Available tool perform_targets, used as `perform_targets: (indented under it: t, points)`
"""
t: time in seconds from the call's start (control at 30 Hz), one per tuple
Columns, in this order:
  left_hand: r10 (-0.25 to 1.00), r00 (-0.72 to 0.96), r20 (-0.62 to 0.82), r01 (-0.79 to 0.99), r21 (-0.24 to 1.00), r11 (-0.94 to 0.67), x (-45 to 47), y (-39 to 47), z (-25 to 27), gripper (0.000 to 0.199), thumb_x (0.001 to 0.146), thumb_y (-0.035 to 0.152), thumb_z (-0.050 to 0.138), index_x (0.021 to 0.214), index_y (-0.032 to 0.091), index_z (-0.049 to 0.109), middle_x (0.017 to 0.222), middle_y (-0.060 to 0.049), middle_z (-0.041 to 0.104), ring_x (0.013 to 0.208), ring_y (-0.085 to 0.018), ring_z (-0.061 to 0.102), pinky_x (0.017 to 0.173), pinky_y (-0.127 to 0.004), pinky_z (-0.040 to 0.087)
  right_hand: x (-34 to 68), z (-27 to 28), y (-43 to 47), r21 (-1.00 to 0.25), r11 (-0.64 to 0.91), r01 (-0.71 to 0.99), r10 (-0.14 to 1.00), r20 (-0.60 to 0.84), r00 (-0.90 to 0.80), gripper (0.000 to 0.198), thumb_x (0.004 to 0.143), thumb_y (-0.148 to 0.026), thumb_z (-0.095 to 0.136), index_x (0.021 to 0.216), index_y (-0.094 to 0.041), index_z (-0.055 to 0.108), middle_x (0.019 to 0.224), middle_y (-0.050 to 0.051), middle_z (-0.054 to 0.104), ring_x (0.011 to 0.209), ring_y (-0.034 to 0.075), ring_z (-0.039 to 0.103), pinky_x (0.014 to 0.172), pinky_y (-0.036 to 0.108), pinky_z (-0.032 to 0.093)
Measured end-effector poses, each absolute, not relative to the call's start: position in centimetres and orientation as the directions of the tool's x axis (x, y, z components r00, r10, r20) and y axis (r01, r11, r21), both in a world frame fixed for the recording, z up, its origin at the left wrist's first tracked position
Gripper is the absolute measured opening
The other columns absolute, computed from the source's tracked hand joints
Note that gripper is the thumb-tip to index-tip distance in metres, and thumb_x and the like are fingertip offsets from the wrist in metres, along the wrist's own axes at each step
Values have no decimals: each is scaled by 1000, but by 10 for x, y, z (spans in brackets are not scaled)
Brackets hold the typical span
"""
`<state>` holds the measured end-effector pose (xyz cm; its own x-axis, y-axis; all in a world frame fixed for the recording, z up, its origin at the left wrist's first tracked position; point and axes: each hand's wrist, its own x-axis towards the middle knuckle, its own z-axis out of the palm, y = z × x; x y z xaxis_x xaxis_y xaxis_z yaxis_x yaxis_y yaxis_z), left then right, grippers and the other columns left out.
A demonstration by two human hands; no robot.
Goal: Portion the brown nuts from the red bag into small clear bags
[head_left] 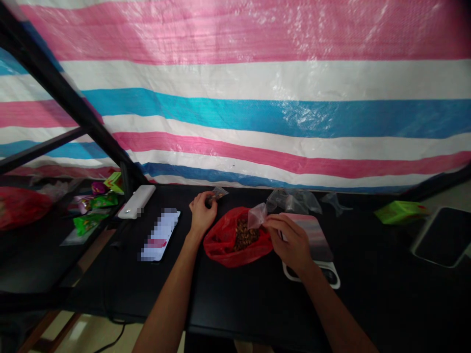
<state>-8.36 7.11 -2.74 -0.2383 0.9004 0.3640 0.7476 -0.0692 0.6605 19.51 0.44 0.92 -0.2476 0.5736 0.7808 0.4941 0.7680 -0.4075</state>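
Nearest: prob. a scale (318, 238), partly under the R hand (292, 240), w/ the red bag (221, 249) just left of it. Bag's mouth is spread wide, prob. for easy access to the brown bits (246, 239) inside. R fingertips pinch a small clear bag (256, 215) at that mouth, prob. so it stays close to the bits; can't tell if it touches them. Phone (164, 235) lies left, apart, maybe to stay viewable. Farther: L hand (201, 213), fingers curled at a clear packet (220, 192); gripping or just resting, can't tell. Far right: loose clear bags (294, 202), prob. kept within reach, then striped sheet (257, 115).
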Motion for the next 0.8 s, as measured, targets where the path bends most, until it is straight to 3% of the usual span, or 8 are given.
perform_targets:
  t: [0.17,0.27,0.33,0.43,0.53,0.63,0.73,0.8]
  points:
    - [944,-23,330,759,620,-198,-83,68,-27,25,88,31,68,112,27,70,122,-9,67,123,-32,54,106,-53,38,195,11,7,-452,741,497,613,758,-223,40,93,-3,61,123,-28,67,107,5,72,96,18,70,87,33,58]
    - [904,-57,424,745,621,-244,-84,63,-16,22,91,36,66,110,27,73,132,-11,59,131,-34,44,110,-54,36,196,11,7,-497,726,476,646,730,-224,30,93,-5,60,111,-28,69,104,5,70,97,19,69,86,34,57]
    - [887,-59,458,683,667,-298,-85,59,-5,20,94,35,60,106,24,72,122,-10,62,123,-31,49,110,-51,37,196,11,8,-523,710,472,670,707,-224,25,94,-7,60,106,-27,68,106,6,69,100,20,69,89,36,56]
    - [939,217,266,465,818,-339,-81,52,6,21,92,37,65,104,21,69,98,-5,67,93,-22,61,90,-38,50,196,9,10,-549,669,502,712,667,-220,20,95,-10,57,104,-26,64,121,8,67,108,21,69,94,37,55]
    - [890,441,114,354,889,-289,-70,50,5,20,85,30,72,103,20,71,97,-4,71,87,-20,63,83,-32,50,196,6,12,-581,617,531,765,603,-229,18,96,-11,54,105,-26,58,132,9,65,116,22,67,95,38,54]
    - [908,396,136,241,939,-246,-58,52,-3,13,90,26,63,93,19,73,91,-4,71,85,-19,64,83,-31,50,197,3,12,-587,592,553,788,566,-243,17,93,-11,54,101,-26,54,126,8,68,110,21,69,91,37,54]
    - [963,231,138,-62,990,-127,-49,56,-10,15,89,32,66,89,18,71,85,-3,69,76,-16,62,73,-27,49,197,2,12,-585,594,552,781,584,-222,18,90,-10,57,99,-25,53,112,6,69,101,21,69,87,36,54]
    - [985,162,59,-274,962,-13,-44,56,-13,18,81,32,76,91,19,69,85,-1,68,71,-14,61,67,-24,48,196,3,11,-587,591,553,783,582,-220,25,91,-9,56,110,-25,56,110,6,69,99,20,68,88,36,55]
